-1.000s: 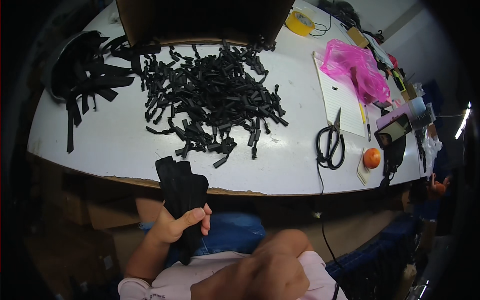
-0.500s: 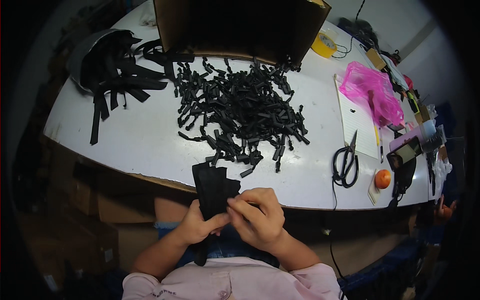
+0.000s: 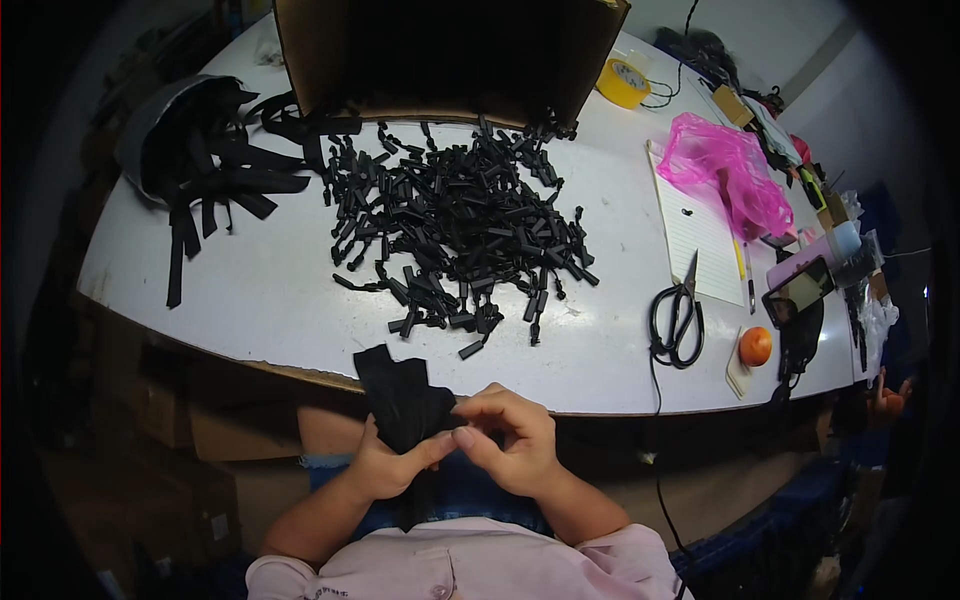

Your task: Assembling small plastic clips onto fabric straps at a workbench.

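The left hand (image 3: 385, 465) grasps a bundle of black straps (image 3: 400, 400) from below, with the thumb pressed on its lower end. The right hand (image 3: 510, 440) is curled beside it, and its fingertips pinch the right side of the same bundle. Both hands are below the near edge of the white table (image 3: 250, 290), above the lap. On the middle of the table lies one big heap of small black clips (image 3: 460, 230), too many to count. At the far edge stands one cardboard box (image 3: 440, 50). Near the right edge lie one pair of scissors (image 3: 678, 315), one orange ball (image 3: 755, 346) and one pink plastic bag (image 3: 725, 175).
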Motion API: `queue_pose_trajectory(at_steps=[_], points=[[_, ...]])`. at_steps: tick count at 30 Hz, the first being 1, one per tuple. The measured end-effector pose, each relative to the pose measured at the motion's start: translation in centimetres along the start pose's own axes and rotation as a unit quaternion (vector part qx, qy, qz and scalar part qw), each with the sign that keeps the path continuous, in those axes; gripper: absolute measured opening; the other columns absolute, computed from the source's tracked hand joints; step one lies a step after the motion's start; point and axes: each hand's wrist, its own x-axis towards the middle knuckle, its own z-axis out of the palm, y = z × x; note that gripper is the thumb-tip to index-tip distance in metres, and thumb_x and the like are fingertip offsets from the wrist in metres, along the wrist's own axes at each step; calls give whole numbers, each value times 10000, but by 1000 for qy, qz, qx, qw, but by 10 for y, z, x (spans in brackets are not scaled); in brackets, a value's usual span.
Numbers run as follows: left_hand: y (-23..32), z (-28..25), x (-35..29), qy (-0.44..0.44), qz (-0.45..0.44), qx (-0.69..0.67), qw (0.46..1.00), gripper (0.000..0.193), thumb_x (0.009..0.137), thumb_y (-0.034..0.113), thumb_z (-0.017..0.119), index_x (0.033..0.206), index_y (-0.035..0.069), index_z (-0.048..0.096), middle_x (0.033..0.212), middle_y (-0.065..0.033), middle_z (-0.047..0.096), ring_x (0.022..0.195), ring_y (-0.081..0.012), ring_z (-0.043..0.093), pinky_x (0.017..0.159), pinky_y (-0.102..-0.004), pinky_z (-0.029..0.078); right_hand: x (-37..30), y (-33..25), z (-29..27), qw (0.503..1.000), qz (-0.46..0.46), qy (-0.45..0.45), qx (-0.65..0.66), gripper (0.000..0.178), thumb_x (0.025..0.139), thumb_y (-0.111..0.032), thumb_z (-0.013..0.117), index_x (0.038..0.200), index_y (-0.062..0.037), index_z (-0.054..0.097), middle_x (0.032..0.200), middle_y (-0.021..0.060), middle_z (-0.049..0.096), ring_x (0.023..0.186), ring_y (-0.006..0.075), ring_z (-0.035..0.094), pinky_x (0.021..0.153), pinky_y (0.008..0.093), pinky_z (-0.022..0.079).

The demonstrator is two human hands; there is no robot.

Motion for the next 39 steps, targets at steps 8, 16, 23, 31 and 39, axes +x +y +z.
queue_pose_trajectory(at_steps=[8, 16, 23, 31, 39], points=[[-4, 2, 3, 52, 68, -16, 996, 149, 733, 61, 606, 837, 10, 512, 706, -23, 489, 594, -75, 473, 530, -197, 389, -4, -1, -4, 992, -24, -4, -121, 43, 742, 0, 563, 757, 39, 554, 645, 69, 536, 515, 71, 469, 455, 181, 357], [-7, -1, 7, 37, 314, 279, 907, 130, 715, 62, 615, 830, 28, 566, 727, -40, 513, 630, -123, 498, 585, -228, 406, -7, 5, -2, 999, -26, -20, -16, 35, 744, 18, 542, 768, 43, 548, 655, 65, 535, 519, 77, 462, 456, 169, 345], [-12, 3, -2, 32, 153, 17, 988, 137, 745, 59, 567, 856, -2, 515, 743, -61, 524, 659, -155, 527, 592, -247, 446, -2, -3, -12, 990, 127, -37, 49, 88, 722, 12, 561, 808, 29, 554, 707, 85, 533, 580, 125, 470, 502, 234, 382], [-3, -3, 8, 90, -21, -180, 979, 158, 727, 48, 566, 867, -1, 513, 750, -86, 549, 664, -173, 548, 623, -294, 471, 26, 13, -50, 793, -167, 135, -570, 200, 598, 40, 572, 785, -29, 553, 747, 81, 497, 666, 239, 466, 583, 303, 407], [-11, 7, 8, 148, 88, 109, 979, 97, 748, 64, 589, 819, 2, 563, 733, -29, 567, 666, -83, 535, 584, -217, 433, 16, -6, -30, 980, -39, 30, -195, 110, 666, 39, 572, 766, -7, 577, 761, 77, 546, 646, 151, 528, 554, 221, 412]])
